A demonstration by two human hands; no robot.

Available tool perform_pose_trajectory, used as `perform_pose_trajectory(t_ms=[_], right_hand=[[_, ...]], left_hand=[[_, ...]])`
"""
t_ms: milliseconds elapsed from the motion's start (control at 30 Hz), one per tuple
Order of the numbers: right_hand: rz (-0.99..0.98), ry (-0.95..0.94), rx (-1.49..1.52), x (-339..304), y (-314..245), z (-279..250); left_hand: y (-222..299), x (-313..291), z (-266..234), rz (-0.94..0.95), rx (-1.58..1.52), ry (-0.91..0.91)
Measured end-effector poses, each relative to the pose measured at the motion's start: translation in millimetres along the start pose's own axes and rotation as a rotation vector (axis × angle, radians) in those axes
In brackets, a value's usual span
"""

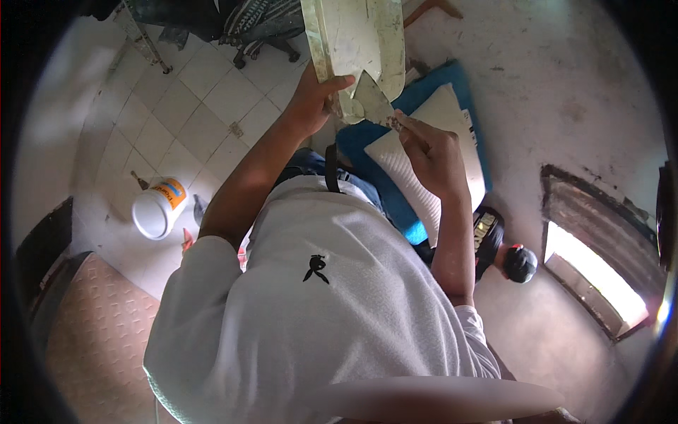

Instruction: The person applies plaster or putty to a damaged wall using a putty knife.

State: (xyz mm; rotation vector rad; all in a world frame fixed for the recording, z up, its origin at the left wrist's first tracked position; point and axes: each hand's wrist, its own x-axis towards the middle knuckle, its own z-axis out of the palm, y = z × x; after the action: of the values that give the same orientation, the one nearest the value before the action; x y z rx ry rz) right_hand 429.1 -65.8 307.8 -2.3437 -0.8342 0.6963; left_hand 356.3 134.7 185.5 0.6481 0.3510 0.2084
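Note:
My left hand [313, 101] grips the lower edge of a pale flat board [353, 39] smeared with whitish paste, held up in front of me. A putty knife is in my right hand [429, 152], fingers closed round its handle. Its wide metal blade [371, 99] rests against the board's lower end, right beside my left thumb. Both arms reach up from my white T-shirt [332, 304].
A white bucket [157, 208] stands on the tiled floor [183, 106] at the left. Below my hands lie a blue mat [395, 198] and a white pillow [424, 124]. Another person in a dark cap [520, 263] is near the rough grey wall [565, 71] and a bright window opening [593, 272].

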Motion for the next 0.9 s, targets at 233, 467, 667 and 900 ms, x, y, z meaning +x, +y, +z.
perform_pose_trajectory(t_ms=[233, 467, 667, 900], right_hand=[[0.072, -0.029, 0.267, -5.8, 25.9, 22.2], [0.224, 0.031, 0.771, -28.6, 58.4, 48.2], [0.369, 0.081, 1.226, -33.6, 76.0, 45.8], [0.277, 0.462, 1.693, -61.9, 129.6, 35.5]], left_hand=[[-16.1, 2.5, 2.4, -0.037, 0.108, 0.039], [-28.0, 3.3, 8.2, -0.067, 0.195, -0.054], [-28.4, 23.7, 22.0, -0.147, 0.194, -0.076], [-47.4, 43.5, 48.3, -0.359, 0.01, -0.16]])
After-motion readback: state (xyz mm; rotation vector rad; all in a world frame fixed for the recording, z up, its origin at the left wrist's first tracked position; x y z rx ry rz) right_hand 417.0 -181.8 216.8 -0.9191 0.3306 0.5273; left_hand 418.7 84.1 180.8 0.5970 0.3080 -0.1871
